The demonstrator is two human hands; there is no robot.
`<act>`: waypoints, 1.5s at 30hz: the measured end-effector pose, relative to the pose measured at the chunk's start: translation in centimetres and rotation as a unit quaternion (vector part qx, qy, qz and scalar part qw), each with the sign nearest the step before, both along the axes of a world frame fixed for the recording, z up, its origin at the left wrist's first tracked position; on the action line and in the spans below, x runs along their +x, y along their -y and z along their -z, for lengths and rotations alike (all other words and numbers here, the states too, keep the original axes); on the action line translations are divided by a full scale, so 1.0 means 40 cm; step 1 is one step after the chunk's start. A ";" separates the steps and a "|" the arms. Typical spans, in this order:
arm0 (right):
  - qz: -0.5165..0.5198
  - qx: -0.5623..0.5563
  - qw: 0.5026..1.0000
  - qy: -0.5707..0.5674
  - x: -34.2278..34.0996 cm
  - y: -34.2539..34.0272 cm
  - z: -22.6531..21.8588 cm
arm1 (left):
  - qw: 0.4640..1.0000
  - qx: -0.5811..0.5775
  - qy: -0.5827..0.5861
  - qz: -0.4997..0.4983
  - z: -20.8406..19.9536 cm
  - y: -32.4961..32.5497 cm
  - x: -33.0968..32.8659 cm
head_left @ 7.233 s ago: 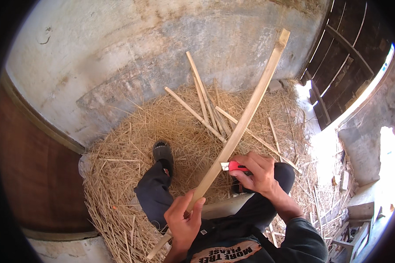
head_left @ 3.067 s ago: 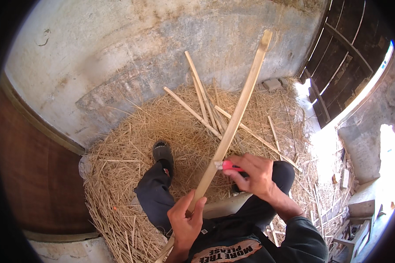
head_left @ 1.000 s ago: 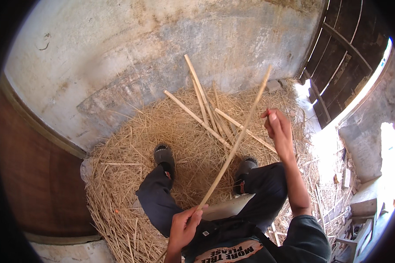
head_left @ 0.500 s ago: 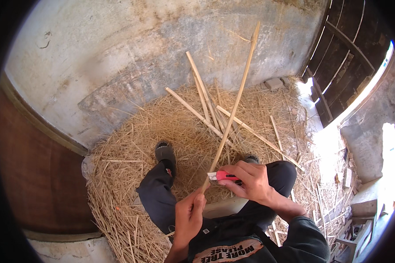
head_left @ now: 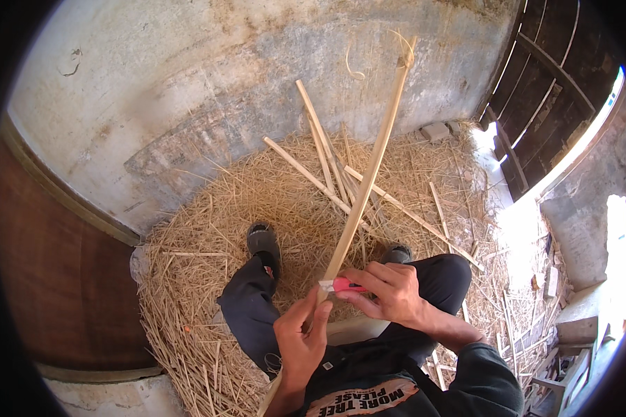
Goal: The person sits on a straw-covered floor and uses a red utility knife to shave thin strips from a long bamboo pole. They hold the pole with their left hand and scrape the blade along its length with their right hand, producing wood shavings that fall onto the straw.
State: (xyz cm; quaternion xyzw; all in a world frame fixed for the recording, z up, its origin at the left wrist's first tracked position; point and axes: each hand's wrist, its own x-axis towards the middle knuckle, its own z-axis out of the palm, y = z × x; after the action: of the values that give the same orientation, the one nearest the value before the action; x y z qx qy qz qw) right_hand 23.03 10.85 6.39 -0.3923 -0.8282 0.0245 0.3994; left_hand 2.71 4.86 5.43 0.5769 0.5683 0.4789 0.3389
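Observation:
A long pale bamboo strip point(head_left: 368, 177) slants from my lap up toward the far wall. My left hand point(head_left: 301, 333) is closed round its lower part, and the strip's tail shows again below that wrist. In my right hand point(head_left: 391, 288) is a red utility knife point(head_left: 346, 284). The knife's blade end lies against the strip just above my left fingers, partly hidden by glare. A thin curled shaving hangs at the strip's far tip.
Several bamboo strips point(head_left: 306, 170) lie crossed on a thick layer of shavings point(head_left: 209, 278) around my feet. A stained wall point(head_left: 209, 104) rises ahead, a slatted dark wooden door point(head_left: 549, 76) stands at the far right, and a brown panel point(head_left: 62, 264) is at left.
The bamboo strip has turned to show a broader face, and its tail now shows below my left wrist. My right hand and the knife have shifted slightly left, nearer my left fingers.

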 end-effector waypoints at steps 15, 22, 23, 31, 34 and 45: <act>0.034 0.010 0.998 -0.046 0.036 -0.063 0.014 | 1.000 -0.011 0.006 -0.011 0.019 0.015 -0.007; 0.066 -0.011 0.997 -0.031 0.066 -0.096 -0.013 | 0.998 -0.054 0.015 -0.014 0.037 0.044 -0.017; 0.060 -0.007 0.998 -0.032 0.068 -0.100 -0.014 | 0.999 -0.047 0.011 -0.014 0.038 0.046 -0.017; 0.113 -0.038 0.987 -0.104 0.148 -0.207 -0.018 | 0.995 -0.095 0.030 0.015 0.060 0.102 -0.025; 0.104 -0.043 0.991 -0.068 0.164 -0.223 -0.017 | 0.994 -0.109 0.031 0.002 0.074 0.108 -0.035; 0.235 -0.041 0.970 -0.043 0.296 -0.373 -0.030 | 0.986 -0.163 0.022 0.020 0.077 0.166 -0.049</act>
State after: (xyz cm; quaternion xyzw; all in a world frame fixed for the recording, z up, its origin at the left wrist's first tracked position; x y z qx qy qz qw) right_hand 34.86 25.76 7.58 -0.5908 -0.6931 -0.0196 0.4126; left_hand 0.75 -1.77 2.35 0.5145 0.6193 0.3857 0.4506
